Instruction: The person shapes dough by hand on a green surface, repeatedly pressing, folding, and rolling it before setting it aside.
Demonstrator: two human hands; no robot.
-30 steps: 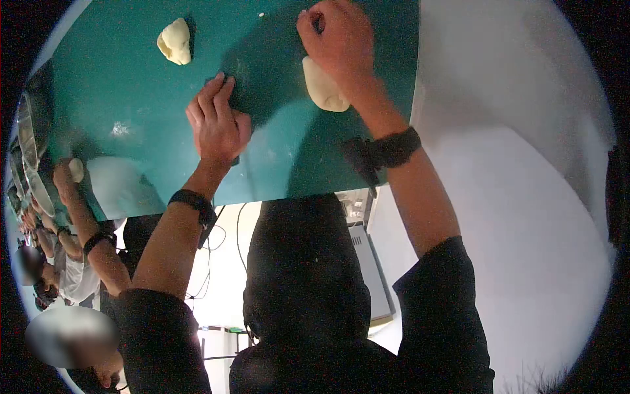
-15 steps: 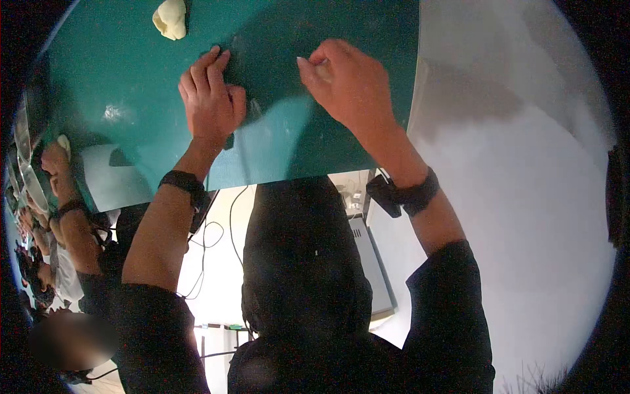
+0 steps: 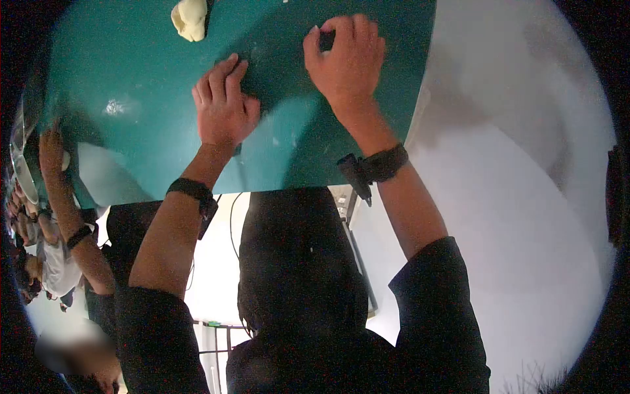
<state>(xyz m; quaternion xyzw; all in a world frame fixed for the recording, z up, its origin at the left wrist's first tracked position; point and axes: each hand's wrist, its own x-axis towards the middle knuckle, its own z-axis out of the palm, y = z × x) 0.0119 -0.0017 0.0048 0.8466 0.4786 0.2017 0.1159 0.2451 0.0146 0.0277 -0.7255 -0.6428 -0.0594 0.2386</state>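
My left hand (image 3: pixel 226 108) lies palm down on the green tabletop, fingers stretched forward and a little apart. It appears to hold nothing, though a dark patch by its fingertips could be shadow. Further right, my right hand (image 3: pixel 352 62) is curled, with thumb and forefinger tips close together in a ring around a dark gap. Whatever it holds, if anything, cannot be made out. A pale yellow lump (image 3: pixel 190 20), dough-like, sits on the table beyond my left hand. One tiny white bit (image 3: pixel 285 1) shows at the top edge of the view.
The green table (image 3: pixel 151 151) has its near edge in front of my body and its right edge beside a white surface (image 3: pixel 512 217). At left, another person's arm (image 3: pixel 69 197) reaches over the table, near a pale piece. Cables hang below.
Table and lump appear shifted slightly right in the view. My right hand has moved forward, and the pale patch seen earlier between its thumb and forefinger no longer shows. My left hand stays flat.
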